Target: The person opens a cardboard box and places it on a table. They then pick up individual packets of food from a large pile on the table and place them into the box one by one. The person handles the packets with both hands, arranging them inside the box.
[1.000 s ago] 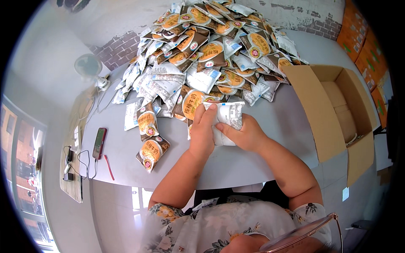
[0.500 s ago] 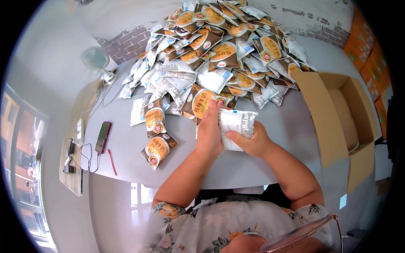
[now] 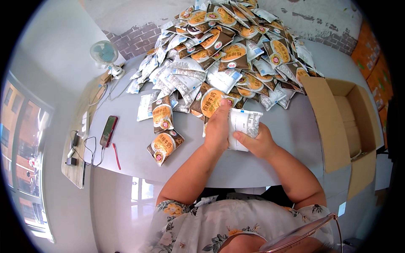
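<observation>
In front of me, above the near part of the table, I hold a plump pouch [image 3: 245, 120] with its white, printed back showing. My right hand [image 3: 258, 140] wraps its lower right side, thumb pressed across the back. Upright along the left side, my left hand [image 3: 217, 128] grips it with fingers pointing away from me; most fingers are hidden. Just beyond my left hand shows a brown-and-orange pouch [image 3: 211, 100]; whether this hand touches it I cannot tell. To the left, two more brown-and-orange pouches lie on the table, one nearer [image 3: 165, 146] and one farther [image 3: 162, 114].
A large heap of pouches [image 3: 225, 52] covers the far side of the grey table [image 3: 192, 170]. An open cardboard box [image 3: 322, 126] stands at the right. On the left lie a phone [image 3: 109, 130] with a cable, a red strip [image 3: 116, 156] and a small fan [image 3: 104, 53].
The view has shifted, so the scene sits slightly farther right. Both hands keep their grip on the pouch, which has turned a little and shows a narrower white back.
</observation>
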Available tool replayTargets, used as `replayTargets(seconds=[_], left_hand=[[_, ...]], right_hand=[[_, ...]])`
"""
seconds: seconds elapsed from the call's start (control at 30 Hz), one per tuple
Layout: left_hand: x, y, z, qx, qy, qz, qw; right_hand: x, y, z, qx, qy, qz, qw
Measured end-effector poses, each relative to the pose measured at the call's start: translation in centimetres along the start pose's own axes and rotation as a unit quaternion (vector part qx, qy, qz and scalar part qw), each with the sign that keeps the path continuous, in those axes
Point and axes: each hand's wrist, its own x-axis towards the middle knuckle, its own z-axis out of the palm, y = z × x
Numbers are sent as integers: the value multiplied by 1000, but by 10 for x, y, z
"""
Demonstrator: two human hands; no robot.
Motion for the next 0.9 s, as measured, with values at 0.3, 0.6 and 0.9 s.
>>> replayTargets(seconds=[0.3,0.6,0.9], left_hand=[[-2,20,-7,490,-116,613,609],[-5,16,-9,570,-202,495,624],[-1,17,-9,367,-17,259,893]], right_hand=[[5,1,-11,-229,-7,-129,965],[3,5,-8,-215,-37,-135,967],[5,-7,-23,71,-61,-1,996]])
